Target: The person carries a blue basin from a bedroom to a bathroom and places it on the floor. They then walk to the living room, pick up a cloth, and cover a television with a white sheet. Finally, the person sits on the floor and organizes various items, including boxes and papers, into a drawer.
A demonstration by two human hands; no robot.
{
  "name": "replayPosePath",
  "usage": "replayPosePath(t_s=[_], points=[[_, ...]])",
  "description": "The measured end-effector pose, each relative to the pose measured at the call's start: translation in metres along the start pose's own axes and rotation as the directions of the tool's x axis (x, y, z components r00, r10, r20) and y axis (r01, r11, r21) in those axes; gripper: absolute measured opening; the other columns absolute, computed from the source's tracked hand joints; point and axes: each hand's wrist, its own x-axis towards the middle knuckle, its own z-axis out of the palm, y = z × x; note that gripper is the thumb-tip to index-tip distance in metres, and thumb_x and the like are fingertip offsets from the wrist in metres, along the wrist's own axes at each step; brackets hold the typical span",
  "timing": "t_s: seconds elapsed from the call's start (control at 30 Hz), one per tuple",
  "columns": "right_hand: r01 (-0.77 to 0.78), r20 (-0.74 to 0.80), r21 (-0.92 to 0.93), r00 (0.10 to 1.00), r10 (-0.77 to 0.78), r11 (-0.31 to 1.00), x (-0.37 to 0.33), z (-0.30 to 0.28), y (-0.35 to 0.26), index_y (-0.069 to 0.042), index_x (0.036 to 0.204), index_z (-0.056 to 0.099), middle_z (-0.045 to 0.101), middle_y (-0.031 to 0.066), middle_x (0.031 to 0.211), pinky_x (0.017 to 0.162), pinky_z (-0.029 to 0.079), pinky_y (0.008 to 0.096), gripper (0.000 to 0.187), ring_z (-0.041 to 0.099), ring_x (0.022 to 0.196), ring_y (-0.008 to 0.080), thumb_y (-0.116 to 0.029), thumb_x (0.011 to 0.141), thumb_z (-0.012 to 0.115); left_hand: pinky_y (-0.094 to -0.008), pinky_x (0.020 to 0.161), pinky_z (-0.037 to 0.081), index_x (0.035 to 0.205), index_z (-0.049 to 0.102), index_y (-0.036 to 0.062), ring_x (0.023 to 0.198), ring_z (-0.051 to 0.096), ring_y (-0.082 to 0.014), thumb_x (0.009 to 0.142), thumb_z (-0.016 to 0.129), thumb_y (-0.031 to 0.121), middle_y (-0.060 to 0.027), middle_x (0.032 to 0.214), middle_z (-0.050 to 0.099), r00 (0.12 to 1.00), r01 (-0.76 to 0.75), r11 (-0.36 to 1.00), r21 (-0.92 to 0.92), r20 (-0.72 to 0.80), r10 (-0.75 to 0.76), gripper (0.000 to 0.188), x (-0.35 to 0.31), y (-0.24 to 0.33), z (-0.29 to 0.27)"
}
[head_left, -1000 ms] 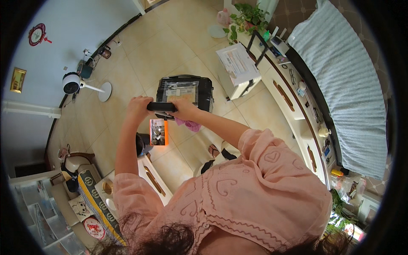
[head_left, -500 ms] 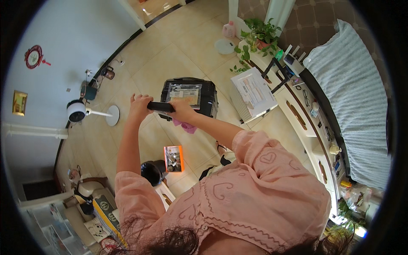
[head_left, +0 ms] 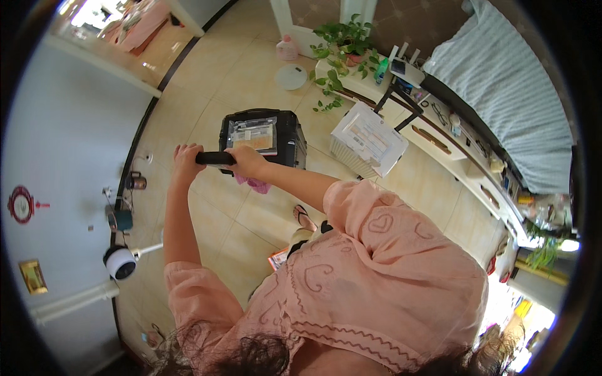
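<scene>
Both my hands are closed on the black bar handle [head_left: 215, 158], in front of my body. My left hand [head_left: 187, 161] wraps its left end, and my right hand [head_left: 246, 161] grips the right end. Beyond and beneath them stands a black case [head_left: 292, 139] on the tiled floor, apparently the one the handle belongs to; the link between them is hidden. On its top lies a clear pouch [head_left: 254, 133] with papers inside. Pink cloth [head_left: 256, 185] hangs below my right hand, against the near side of the case; what holds it is hidden.
To the right stands a white ribbed case [head_left: 354, 155] with its black pull handle [head_left: 407, 119] raised, beside a long white cabinet [head_left: 464, 168]. Farther off are a potted plant [head_left: 348, 42], a round white scale [head_left: 291, 77] and a pink jug [head_left: 287, 47]. A white fan [head_left: 120, 262] stands left.
My view has turned left and forward, so a doorway shows at the upper left. The black case shifts slightly left in view; both hands keep their grip. The orange box is now mostly hidden.
</scene>
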Motion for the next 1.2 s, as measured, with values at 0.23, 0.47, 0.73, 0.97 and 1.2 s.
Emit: replayPosePath(t_s=[0.23,0.47,0.73,0.97,1.2], points=[[-0.107,-0.083,-0.006,0.991,0.106,0.994,0.092,-0.007,0.020,-0.005,0.084,0.059,0.058,0.0173,0.067,0.060,0.045,0.0393,0.019,0.057,0.067,0.0340,-0.017,0.070,0.062,-0.0371,0.083,0.035,0.072,0.054,0.0065,0.079,0.050,-0.0281,0.054,0.066,0.003,-0.0065,0.074,0.053,0.988,-0.150,0.987,-0.057,0.013,0.151,0.023,0.099,-0.063,-0.005],[-0.156,-0.157,-0.048,0.977,0.147,0.987,0.167,-0.017,0.040,-0.005,0.078,0.058,0.058,0.0165,0.065,0.056,0.045,0.0391,0.014,0.057,0.062,0.0326,-0.017,0.071,0.060,-0.0376,0.085,0.034,0.072,0.055,0.0059,0.082,0.050,-0.0279,0.054,0.067,0.004,-0.0074,0.075,0.054,0.979,-0.182,0.983,0.000,0.090,0.182,0.022,0.180,-0.103,-0.010],[-0.236,-0.133,-0.032,0.964,0.230,0.971,0.243,-0.033,0.051,-0.006,0.072,0.056,0.057,0.0124,0.054,0.052,0.047,0.0394,0.008,0.059,0.056,0.0286,-0.014,0.074,0.055,-0.0375,0.078,0.037,0.067,0.049,0.0053,0.080,0.048,-0.0293,0.054,0.067,0.001,-0.0087,0.073,0.051,0.963,-0.244,0.967,0.071,0.136,0.233,0.023,0.260,-0.134,-0.024],[-0.338,-0.237,-0.082,0.920,0.311,0.937,0.299,-0.036,0.053,-0.006,0.079,0.059,0.059,0.0161,0.077,0.063,0.047,0.0432,0.012,0.058,0.076,0.0342,-0.016,0.071,0.058,-0.0359,0.076,0.038,0.067,0.049,0.0051,0.078,0.048,-0.0280,0.051,0.067,-0.002,-0.0081,0.071,0.051,0.910,-0.397,0.912,0.101,0.171,0.377,0.025,0.324,-0.168,-0.028],[-0.362,-0.217,-0.078,0.915,0.339,0.929,0.352,-0.020,0.055,-0.008,0.081,0.060,0.060,0.0138,0.077,0.064,0.047,0.0418,0.012,0.059,0.078,0.0320,-0.014,0.070,0.059,-0.0345,0.078,0.037,0.066,0.049,0.0076,0.078,0.049,-0.0246,0.053,0.065,-0.001,-0.0059,0.071,0.050,0.865,-0.498,0.848,0.182,0.183,0.468,0.022,0.360,-0.207,-0.033]])
